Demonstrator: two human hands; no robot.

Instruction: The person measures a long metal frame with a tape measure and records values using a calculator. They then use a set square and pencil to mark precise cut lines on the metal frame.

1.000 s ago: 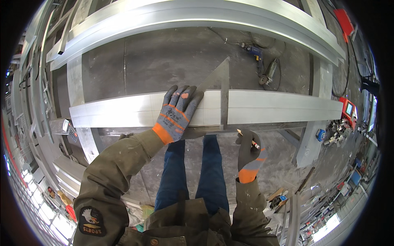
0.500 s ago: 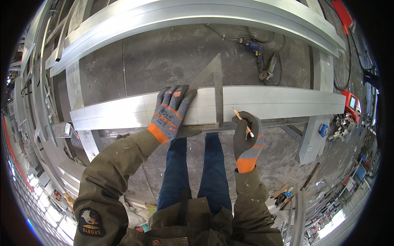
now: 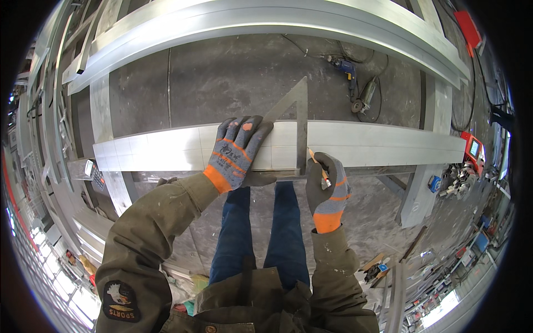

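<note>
Across in front of me lies a long silvery metal bar (image 3: 383,144) with thin marked lines on its left part. A metal triangle square (image 3: 302,125) rests on it, its upright edge crossing the bar and its tip reaching past the far side. My left hand (image 3: 232,152), in a grey and orange glove, presses and grips the square's left side, thumb at the bar's near edge. My gloved right hand (image 3: 328,188) pinches a pencil (image 3: 312,156), whose point is at the square's right edge over the bar.
A blue drill (image 3: 347,69) and an angle grinder (image 3: 364,100) lie on the floor beyond, with cables. Another long metal profile (image 3: 266,22) spans the far side. At right are a red device with a screen (image 3: 473,149) and a blue tape measure (image 3: 435,183); a calculator (image 3: 95,173) sits left.
My right hand has moved left, bringing the pencil point from beside the square to its right edge. My left hand and the square appear slightly further right in the picture.
</note>
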